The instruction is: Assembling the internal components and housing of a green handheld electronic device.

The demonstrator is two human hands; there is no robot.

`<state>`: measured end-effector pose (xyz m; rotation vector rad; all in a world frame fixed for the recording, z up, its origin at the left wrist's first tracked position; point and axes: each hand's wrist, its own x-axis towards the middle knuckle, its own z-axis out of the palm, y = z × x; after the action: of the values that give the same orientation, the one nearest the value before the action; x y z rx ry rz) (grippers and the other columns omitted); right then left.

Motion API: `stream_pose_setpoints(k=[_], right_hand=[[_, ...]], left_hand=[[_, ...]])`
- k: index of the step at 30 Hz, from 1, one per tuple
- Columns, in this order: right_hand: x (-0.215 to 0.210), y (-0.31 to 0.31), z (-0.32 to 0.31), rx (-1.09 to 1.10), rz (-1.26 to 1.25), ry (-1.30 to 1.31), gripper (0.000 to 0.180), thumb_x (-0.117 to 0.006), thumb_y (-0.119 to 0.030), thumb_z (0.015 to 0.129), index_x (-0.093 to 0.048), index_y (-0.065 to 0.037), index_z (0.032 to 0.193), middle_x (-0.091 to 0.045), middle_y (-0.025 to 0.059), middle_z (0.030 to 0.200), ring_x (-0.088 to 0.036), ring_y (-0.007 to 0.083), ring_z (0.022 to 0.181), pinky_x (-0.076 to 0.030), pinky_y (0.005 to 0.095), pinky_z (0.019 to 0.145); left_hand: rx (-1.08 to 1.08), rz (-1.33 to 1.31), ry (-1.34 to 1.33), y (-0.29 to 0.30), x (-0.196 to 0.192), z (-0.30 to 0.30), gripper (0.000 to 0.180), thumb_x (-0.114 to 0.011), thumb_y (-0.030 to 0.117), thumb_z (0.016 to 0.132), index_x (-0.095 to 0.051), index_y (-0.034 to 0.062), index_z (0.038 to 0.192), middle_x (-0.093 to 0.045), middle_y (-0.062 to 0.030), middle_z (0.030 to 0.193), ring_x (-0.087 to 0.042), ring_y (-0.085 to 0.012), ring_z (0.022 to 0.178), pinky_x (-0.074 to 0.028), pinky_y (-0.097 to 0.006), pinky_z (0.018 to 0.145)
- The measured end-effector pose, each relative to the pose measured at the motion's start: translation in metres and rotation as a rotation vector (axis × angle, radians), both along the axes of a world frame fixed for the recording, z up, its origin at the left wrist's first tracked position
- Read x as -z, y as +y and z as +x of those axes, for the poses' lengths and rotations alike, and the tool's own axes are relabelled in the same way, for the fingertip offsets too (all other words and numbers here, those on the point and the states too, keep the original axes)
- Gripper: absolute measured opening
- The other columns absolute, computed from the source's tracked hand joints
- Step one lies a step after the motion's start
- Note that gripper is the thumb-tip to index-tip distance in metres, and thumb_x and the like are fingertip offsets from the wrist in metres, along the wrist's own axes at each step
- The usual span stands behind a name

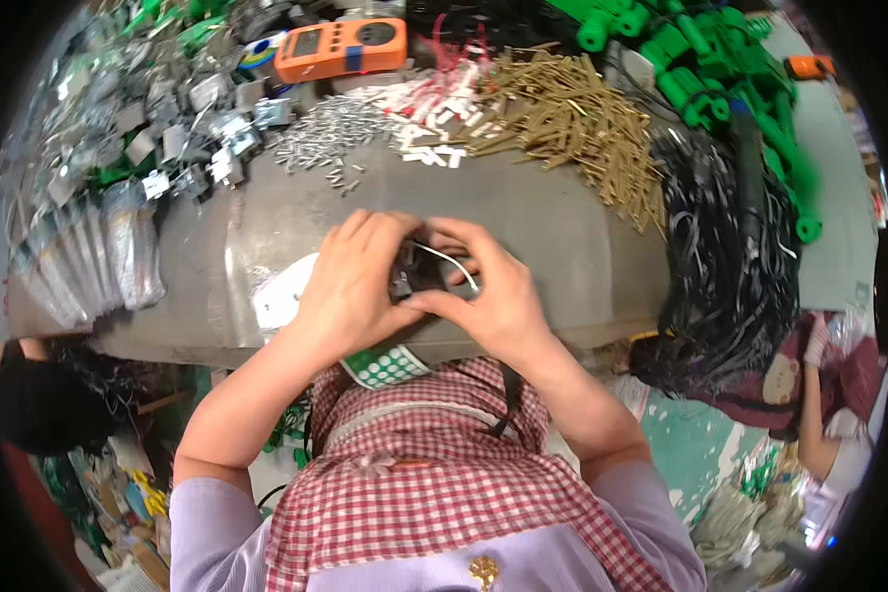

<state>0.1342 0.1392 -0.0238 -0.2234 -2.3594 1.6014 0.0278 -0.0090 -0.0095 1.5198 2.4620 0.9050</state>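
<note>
Both my hands meet near the front edge of the grey work mat. My left hand (350, 286) is closed round a small dark part (402, 279), most of which the fingers hide, so its kind does not show. From it a thin white wire (451, 259) curves toward the right palm. My right hand (503, 306) is curled against the same part, thumb and fingers bent in toward the left hand. Beside the left wrist lies a white flat piece (278, 294). Under the hands, at the mat's edge, sits a green sheet with white dots (389, 367).
At the back are piles of silvery metal pieces (207, 99), small screws (331, 130), brass-coloured pins (582, 109) and an orange meter (340, 49). Black cables (725, 247) and green plastic parts (691, 69) heap at right. Clear bags (133, 247) lie left. Other people sit nearby.
</note>
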Motion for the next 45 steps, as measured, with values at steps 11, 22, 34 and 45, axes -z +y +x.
stream_pose_setpoints(k=[11, 22, 34, 45], right_hand=[[0.004, 0.020, -0.023, -0.123, 0.080, 0.073, 0.025, -0.068, -0.006, 0.077, -0.064, -0.006, 0.101, -0.062, 0.0085, 0.095, -0.060, 0.0253, 0.090, -0.049, 0.0348, 0.079], [0.002, 0.013, 0.002, -0.086, -0.379, 0.110, 0.009, -0.056, -0.008, 0.093, -0.050, -0.001, 0.096, -0.060, 0.0059, 0.080, -0.060, 0.0121, 0.075, -0.049, 0.0283, 0.071], [-0.105, 0.299, 0.102, 1.491, 1.309, -0.044, 0.035, -0.062, -0.020, 0.082, -0.057, -0.002, 0.112, -0.057, 0.0208, 0.110, -0.052, 0.0398, 0.106, -0.042, 0.0475, 0.091], [-0.091, 0.277, 0.102, 1.309, 1.269, 0.510, 0.052, -0.052, -0.001, 0.085, -0.041, 0.001, 0.136, -0.035, 0.0256, 0.142, -0.035, 0.0420, 0.130, -0.030, 0.0462, 0.108]], left_hand=[[-0.022, 0.088, -0.125, 0.000, 0.003, -0.009, 0.090, -0.074, 0.020, 0.063, -0.030, 0.0029, 0.140, -0.057, -0.0147, 0.111, -0.051, -0.0321, 0.105, -0.040, -0.043, 0.093], [-0.108, 0.060, -0.088, 0.004, -0.003, 0.000, 0.050, -0.071, 0.013, 0.058, -0.050, 0.0030, 0.102, -0.052, -0.0184, 0.110, -0.051, -0.0374, 0.104, -0.042, -0.045, 0.089], [0.138, -0.059, 0.169, 0.023, -0.002, 0.006, 0.056, -0.073, 0.014, 0.057, -0.047, 0.0020, 0.106, -0.050, -0.0176, 0.110, -0.049, -0.0374, 0.102, -0.040, -0.045, 0.089], [0.160, -0.144, 0.088, 0.010, -0.007, 0.000, 0.069, -0.079, 0.045, 0.060, -0.055, 0.0053, 0.111, -0.051, -0.0143, 0.117, -0.048, -0.0344, 0.106, -0.038, -0.046, 0.091]])
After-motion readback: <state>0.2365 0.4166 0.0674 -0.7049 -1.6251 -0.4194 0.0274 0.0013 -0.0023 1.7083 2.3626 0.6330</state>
